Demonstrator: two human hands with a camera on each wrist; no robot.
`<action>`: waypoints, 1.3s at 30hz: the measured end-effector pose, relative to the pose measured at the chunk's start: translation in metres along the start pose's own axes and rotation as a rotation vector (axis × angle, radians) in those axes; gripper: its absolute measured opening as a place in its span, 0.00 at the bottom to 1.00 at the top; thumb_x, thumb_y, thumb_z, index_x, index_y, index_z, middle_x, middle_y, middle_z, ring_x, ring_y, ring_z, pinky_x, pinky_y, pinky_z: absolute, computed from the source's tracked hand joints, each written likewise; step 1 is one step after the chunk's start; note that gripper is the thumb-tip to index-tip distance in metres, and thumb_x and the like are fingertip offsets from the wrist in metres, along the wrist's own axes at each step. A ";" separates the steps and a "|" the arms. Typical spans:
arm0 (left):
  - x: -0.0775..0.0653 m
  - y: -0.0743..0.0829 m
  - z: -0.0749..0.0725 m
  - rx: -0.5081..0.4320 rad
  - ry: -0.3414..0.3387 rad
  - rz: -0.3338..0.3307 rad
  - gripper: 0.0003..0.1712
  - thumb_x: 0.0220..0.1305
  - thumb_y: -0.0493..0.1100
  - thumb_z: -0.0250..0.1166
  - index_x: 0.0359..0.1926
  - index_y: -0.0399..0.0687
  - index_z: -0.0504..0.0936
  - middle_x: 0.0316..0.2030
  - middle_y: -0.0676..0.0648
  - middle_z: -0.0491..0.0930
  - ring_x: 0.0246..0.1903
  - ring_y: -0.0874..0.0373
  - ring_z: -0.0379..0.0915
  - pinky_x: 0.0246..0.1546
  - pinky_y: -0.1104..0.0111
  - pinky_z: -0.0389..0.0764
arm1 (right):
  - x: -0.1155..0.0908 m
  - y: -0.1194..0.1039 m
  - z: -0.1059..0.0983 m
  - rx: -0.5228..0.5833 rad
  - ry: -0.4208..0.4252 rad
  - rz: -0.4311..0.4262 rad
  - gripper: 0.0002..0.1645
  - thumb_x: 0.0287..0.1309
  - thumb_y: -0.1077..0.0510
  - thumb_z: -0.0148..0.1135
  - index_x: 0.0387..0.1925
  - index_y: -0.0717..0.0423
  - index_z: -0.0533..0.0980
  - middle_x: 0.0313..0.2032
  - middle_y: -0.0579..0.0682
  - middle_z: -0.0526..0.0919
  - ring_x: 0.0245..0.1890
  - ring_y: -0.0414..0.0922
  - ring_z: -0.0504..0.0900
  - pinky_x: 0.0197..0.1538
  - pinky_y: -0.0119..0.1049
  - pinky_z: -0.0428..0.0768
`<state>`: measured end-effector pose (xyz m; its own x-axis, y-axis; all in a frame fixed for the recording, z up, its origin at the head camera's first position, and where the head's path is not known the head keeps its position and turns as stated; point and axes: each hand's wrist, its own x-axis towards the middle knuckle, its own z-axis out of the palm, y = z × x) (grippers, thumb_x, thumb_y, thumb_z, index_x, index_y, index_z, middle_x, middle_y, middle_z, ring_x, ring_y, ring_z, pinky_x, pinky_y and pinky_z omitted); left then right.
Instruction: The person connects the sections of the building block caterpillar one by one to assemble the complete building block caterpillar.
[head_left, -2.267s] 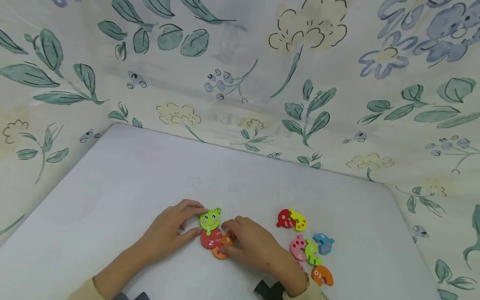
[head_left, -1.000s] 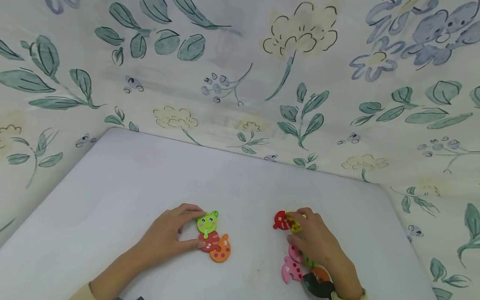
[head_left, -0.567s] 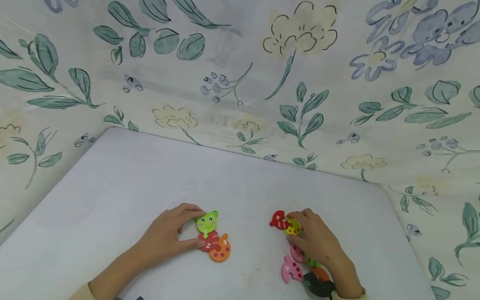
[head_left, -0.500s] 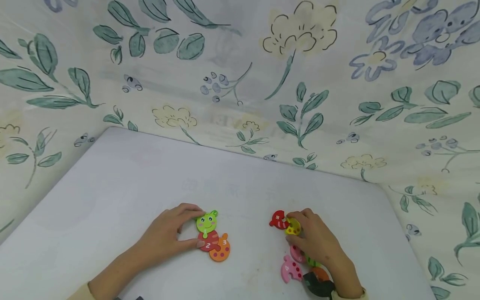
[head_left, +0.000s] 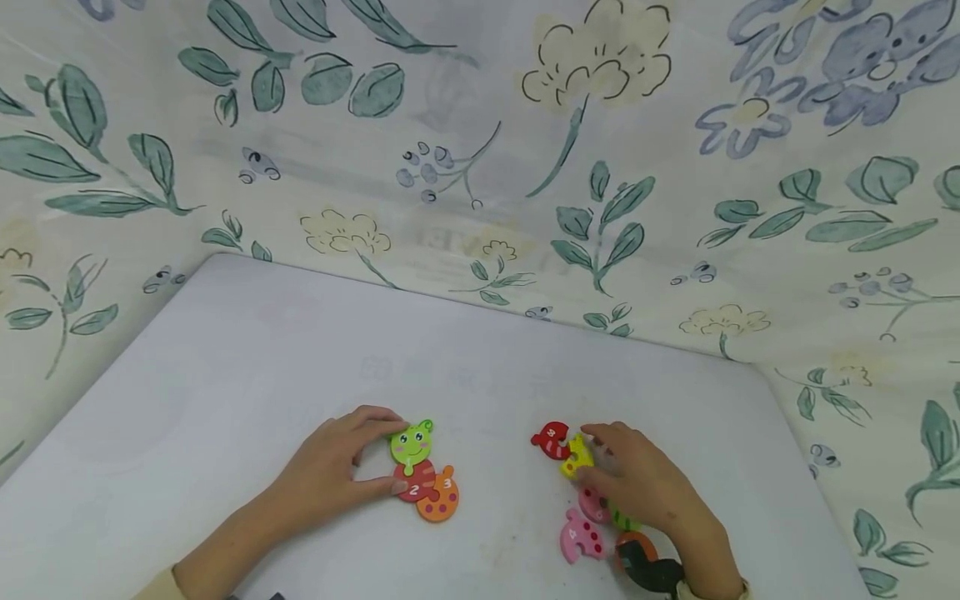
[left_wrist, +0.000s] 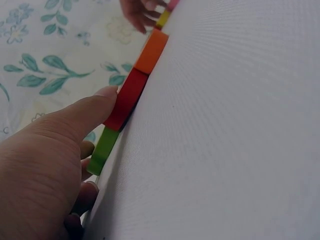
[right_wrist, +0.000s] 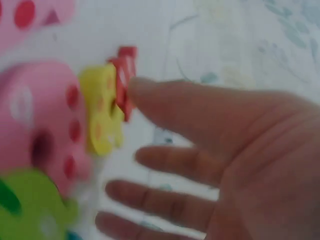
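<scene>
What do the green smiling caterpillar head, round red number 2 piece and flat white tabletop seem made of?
The green smiling caterpillar head and round red number 2 piece look like smoothly painted wood, given thick, evenly coloured edges, though plastic is possible. The flat white tabletop may be laminated board, given its faint sheen; its core isn't visible.

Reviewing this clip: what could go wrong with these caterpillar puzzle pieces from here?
1. The yellow spotted piece appears to touch the red striped piece, so if the right hand draws one away, the other might drag along.
2. The left hand holds the green head piece and red 2 piece but not the orange 3 piece, which might shift if bumped.
</scene>
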<state>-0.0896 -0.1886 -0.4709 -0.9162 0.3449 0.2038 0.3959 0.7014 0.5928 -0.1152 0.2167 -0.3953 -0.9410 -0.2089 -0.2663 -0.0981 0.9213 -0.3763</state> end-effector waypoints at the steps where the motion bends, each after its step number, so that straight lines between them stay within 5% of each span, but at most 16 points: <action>1: 0.000 0.000 0.000 0.001 -0.001 0.000 0.40 0.55 0.73 0.74 0.66 0.66 0.80 0.61 0.65 0.74 0.30 0.72 0.63 0.40 0.67 0.68 | -0.001 0.003 -0.003 -0.011 -0.006 0.012 0.39 0.58 0.42 0.76 0.67 0.53 0.77 0.58 0.54 0.81 0.57 0.55 0.80 0.54 0.58 0.82; 4: 0.000 0.000 0.001 0.000 -0.004 -0.002 0.41 0.55 0.73 0.74 0.66 0.66 0.80 0.61 0.65 0.74 0.30 0.72 0.63 0.41 0.66 0.69 | -0.004 0.014 -0.012 -0.053 -0.033 0.091 0.42 0.61 0.40 0.73 0.69 0.58 0.74 0.62 0.61 0.79 0.60 0.62 0.78 0.55 0.64 0.80; 9: 0.000 0.000 0.000 -0.006 0.001 0.000 0.40 0.54 0.72 0.75 0.66 0.65 0.81 0.61 0.65 0.74 0.30 0.72 0.63 0.40 0.67 0.69 | -0.004 0.029 -0.018 -0.062 -0.093 0.186 0.46 0.59 0.40 0.75 0.67 0.66 0.72 0.54 0.63 0.80 0.51 0.60 0.82 0.48 0.61 0.83; 16: -0.001 -0.001 0.000 -0.002 0.003 0.004 0.40 0.55 0.71 0.75 0.66 0.65 0.81 0.61 0.65 0.74 0.30 0.72 0.62 0.40 0.67 0.68 | 0.000 0.016 -0.005 0.018 -0.131 0.147 0.41 0.53 0.43 0.80 0.61 0.60 0.76 0.45 0.53 0.79 0.45 0.49 0.79 0.49 0.53 0.85; 23: 0.000 -0.001 0.001 0.001 0.000 0.001 0.40 0.55 0.72 0.75 0.66 0.65 0.81 0.61 0.65 0.74 0.30 0.71 0.63 0.42 0.65 0.69 | -0.002 -0.005 0.002 0.175 -0.056 0.014 0.30 0.59 0.53 0.78 0.60 0.55 0.78 0.49 0.49 0.79 0.45 0.44 0.83 0.46 0.43 0.86; 27: -0.001 -0.002 -0.001 0.002 0.000 -0.001 0.40 0.55 0.71 0.75 0.66 0.65 0.80 0.61 0.65 0.74 0.30 0.71 0.62 0.41 0.66 0.69 | -0.005 -0.009 -0.001 0.181 -0.036 -0.010 0.28 0.63 0.52 0.74 0.63 0.53 0.78 0.54 0.49 0.80 0.51 0.46 0.82 0.48 0.45 0.86; 34: -0.003 -0.004 -0.002 0.001 0.002 -0.016 0.41 0.54 0.73 0.74 0.66 0.65 0.80 0.61 0.65 0.74 0.30 0.71 0.63 0.41 0.66 0.69 | -0.015 -0.010 -0.015 0.150 -0.084 0.017 0.34 0.62 0.48 0.75 0.67 0.53 0.76 0.56 0.49 0.82 0.50 0.48 0.81 0.44 0.47 0.86; 39: -0.001 -0.003 0.001 -0.013 -0.012 -0.022 0.41 0.55 0.74 0.73 0.67 0.68 0.80 0.62 0.67 0.73 0.30 0.70 0.63 0.41 0.66 0.69 | -0.023 0.001 -0.019 0.081 -0.134 0.146 0.42 0.54 0.43 0.80 0.67 0.53 0.75 0.57 0.50 0.81 0.49 0.48 0.81 0.43 0.49 0.86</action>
<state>-0.0896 -0.1909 -0.4736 -0.9239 0.3370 0.1814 0.3748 0.7004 0.6074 -0.0998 0.2287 -0.3730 -0.8912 -0.1224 -0.4367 0.0672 0.9166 -0.3941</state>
